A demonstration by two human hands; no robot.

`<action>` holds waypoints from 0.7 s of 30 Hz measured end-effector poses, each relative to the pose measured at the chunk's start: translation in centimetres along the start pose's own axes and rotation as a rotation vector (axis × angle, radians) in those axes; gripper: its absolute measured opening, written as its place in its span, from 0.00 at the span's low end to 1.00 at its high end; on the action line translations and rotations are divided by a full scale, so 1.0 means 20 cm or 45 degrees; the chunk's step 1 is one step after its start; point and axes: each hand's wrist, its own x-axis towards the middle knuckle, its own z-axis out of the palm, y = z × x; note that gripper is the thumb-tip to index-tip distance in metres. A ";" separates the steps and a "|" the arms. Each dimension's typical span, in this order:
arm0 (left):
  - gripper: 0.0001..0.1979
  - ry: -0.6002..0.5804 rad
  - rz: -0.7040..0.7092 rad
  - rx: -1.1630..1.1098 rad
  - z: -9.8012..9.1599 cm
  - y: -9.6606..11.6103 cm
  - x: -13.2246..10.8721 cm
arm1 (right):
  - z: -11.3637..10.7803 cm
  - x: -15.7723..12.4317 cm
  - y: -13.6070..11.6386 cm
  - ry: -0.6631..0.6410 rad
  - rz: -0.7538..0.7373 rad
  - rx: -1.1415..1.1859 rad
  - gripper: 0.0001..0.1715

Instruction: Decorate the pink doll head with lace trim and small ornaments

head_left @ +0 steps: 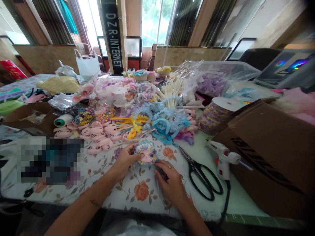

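A small pink doll head (147,154) with a pale blue and yellow fuzzy trim lies face up on the flowered tablecloth (137,190). My left hand (125,160) grips its left side with curled fingers. My right hand (172,183) rests on the cloth just below and right of the head, fingers closed on a small dark thing I cannot make out. A ring shows on one finger of that hand.
Black scissors (200,175) and a white glue gun (222,157) lie to the right, beside a brown cardboard box (273,144). Several pink doll faces (98,136), a thread spool (63,120), blue and yellow trims (157,123) and bags of craft bits crowd the table behind.
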 end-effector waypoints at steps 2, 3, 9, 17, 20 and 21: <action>0.25 0.011 -0.006 -0.069 0.00 0.03 -0.01 | -0.01 -0.01 0.00 0.009 0.015 0.055 0.12; 0.24 0.019 -0.016 -0.098 0.00 0.05 -0.01 | -0.01 -0.01 0.00 0.012 0.024 0.074 0.12; 0.21 -0.065 -0.096 -0.078 -0.08 0.12 -0.04 | 0.00 -0.01 0.02 0.043 0.108 0.094 0.12; 0.24 0.059 -0.009 0.343 -0.22 0.08 0.01 | 0.01 0.00 0.07 0.070 0.119 0.021 0.15; 0.26 0.014 -0.013 0.361 -0.21 0.05 0.05 | 0.01 0.00 0.08 0.059 0.108 -0.002 0.14; 0.27 -0.001 -0.010 0.339 -0.20 0.03 0.06 | 0.01 0.00 0.08 0.058 0.103 -0.004 0.14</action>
